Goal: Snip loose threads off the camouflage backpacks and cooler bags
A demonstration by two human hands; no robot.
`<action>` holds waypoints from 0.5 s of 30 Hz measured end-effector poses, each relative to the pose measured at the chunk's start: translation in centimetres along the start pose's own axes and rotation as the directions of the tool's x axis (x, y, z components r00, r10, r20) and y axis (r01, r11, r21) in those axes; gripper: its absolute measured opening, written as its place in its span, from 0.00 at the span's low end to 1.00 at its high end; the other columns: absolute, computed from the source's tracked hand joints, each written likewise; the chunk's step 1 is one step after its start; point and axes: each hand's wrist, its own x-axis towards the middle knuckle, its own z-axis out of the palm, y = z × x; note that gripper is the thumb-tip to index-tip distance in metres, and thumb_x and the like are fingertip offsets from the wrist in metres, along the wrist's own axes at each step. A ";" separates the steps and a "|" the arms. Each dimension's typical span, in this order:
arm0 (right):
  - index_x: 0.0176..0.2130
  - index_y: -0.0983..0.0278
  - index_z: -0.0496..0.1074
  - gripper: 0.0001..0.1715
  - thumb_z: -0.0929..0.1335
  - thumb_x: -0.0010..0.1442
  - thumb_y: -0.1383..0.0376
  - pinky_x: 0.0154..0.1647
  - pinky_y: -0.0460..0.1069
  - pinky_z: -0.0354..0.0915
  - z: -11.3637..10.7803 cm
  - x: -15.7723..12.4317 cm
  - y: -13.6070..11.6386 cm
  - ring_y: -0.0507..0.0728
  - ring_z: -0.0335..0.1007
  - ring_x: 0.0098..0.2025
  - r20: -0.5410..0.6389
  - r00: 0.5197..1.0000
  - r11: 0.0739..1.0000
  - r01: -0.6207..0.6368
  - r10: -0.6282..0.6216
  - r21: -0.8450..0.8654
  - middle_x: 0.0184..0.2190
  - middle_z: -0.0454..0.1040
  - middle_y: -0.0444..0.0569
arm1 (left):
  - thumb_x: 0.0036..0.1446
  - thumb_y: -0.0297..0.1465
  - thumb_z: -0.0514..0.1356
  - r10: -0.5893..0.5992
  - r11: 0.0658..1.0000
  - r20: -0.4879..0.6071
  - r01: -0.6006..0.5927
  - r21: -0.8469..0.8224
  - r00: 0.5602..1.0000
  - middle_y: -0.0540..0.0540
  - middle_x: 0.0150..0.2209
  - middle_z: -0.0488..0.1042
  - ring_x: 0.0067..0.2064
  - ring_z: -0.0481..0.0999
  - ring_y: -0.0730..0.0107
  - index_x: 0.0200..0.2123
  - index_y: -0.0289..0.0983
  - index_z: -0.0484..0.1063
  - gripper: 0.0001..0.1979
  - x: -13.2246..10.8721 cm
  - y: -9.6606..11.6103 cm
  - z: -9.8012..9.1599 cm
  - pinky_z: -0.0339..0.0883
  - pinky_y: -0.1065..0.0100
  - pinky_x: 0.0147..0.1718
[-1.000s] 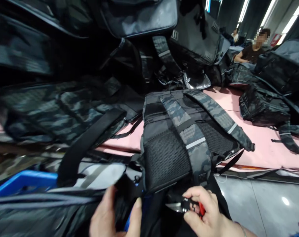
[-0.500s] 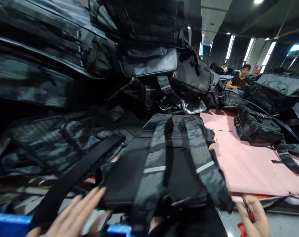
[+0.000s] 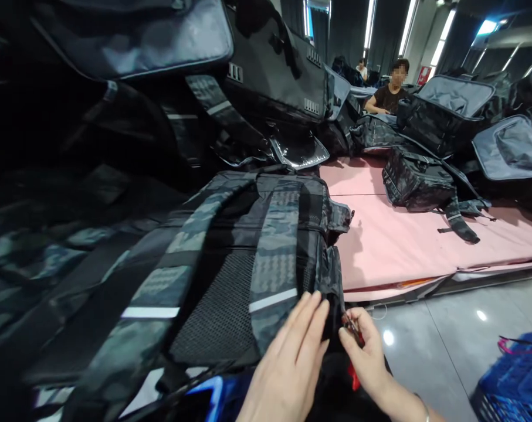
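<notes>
A camouflage backpack (image 3: 230,234) lies back-side up in front of me, its two padded straps with reflective bands and its black mesh panel facing me. My left hand (image 3: 287,363) rests at the bag's lower right corner with fingers stretched out flat. My right hand (image 3: 365,351) is closed on small red-handled thread snips (image 3: 352,340), held against the same corner of the bag.
Dark bags are piled high at the left and back. A pink table top (image 3: 402,246) carries more backpacks (image 3: 417,181). A person sits at the far end (image 3: 389,91). A blue crate (image 3: 518,375) stands on the grey floor at right.
The view swung left to right. My left hand moved from the bag's left side to its lower right corner. My right hand rose with the snips to that corner.
</notes>
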 end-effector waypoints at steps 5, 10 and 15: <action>0.29 0.61 0.54 0.17 0.69 0.51 0.64 0.20 0.42 0.50 0.7 0.4 0.8 0.47 0.47 0.21 -0.011 0.994 0.994 -0.106 0.106 -0.013 0.19 0.53 0.35 | 0.50 0.49 0.59 0.049 0.796 -0.161 0.059 0.602 0.986 0.25 0.61 0.55 0.62 0.51 0.30 0.57 0.31 0.63 0.36 2.2 -3.1 -3.1 0.40 0.32 0.55; 0.28 0.61 0.53 0.16 0.67 0.51 0.65 0.17 0.42 0.47 1.5 0.4 1.1 0.46 0.46 0.19 -0.020 0.996 0.995 -0.090 0.089 -0.033 0.18 0.53 0.34 | 0.54 0.46 0.56 0.165 0.770 0.042 -0.155 0.619 0.985 0.31 0.61 0.57 0.63 0.53 0.41 0.58 0.32 0.61 0.33 3.2 -3.4 -2.3 0.44 0.42 0.59; 0.29 0.60 0.53 0.14 0.66 0.52 0.66 0.18 0.42 0.50 1.0 0.6 1.5 0.46 0.50 0.19 -0.081 0.996 0.996 -0.047 0.040 -0.082 0.18 0.54 0.34 | 0.53 0.25 0.50 0.081 0.879 0.104 -0.120 0.461 0.991 0.39 0.59 0.64 0.62 0.57 0.49 0.46 0.39 0.73 0.19 6.3 -1.9 2.5 0.47 0.43 0.59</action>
